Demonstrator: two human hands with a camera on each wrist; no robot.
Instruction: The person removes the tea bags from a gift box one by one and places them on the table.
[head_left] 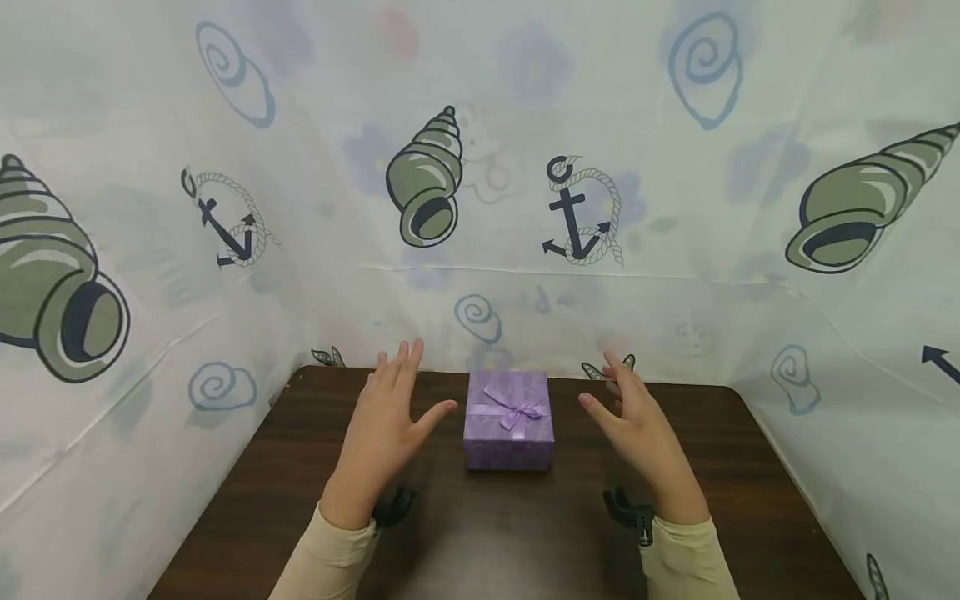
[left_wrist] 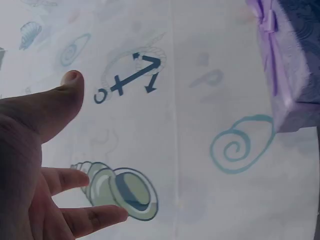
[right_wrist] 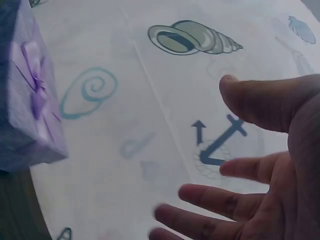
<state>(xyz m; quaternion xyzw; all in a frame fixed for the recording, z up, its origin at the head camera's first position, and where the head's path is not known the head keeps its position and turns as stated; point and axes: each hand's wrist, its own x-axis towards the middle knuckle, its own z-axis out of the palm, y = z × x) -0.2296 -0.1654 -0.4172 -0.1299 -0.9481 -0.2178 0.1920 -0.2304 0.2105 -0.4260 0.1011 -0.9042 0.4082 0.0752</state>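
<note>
A purple gift box (head_left: 508, 454) with a lilac ribbon bow (head_left: 517, 412) on its lid sits toward the back of the dark wooden table (head_left: 495, 550). To its left my left hand (head_left: 386, 429) is held with fingers extended and thumb spread toward the box, not touching it. My right hand (head_left: 637, 425) mirrors this on the other side, thumb and fingers apart, also clear of the box. Both palms hold nothing. Each wrist view shows part of the box, at the right edge for the left wrist and at the left edge for the right wrist.
White cloth (head_left: 510, 317) printed with shells and anchors hangs behind the table and along both sides. A dark strap (head_left: 395, 506) is on my left wrist, and a similar dark strap (head_left: 628, 510) is on my right.
</note>
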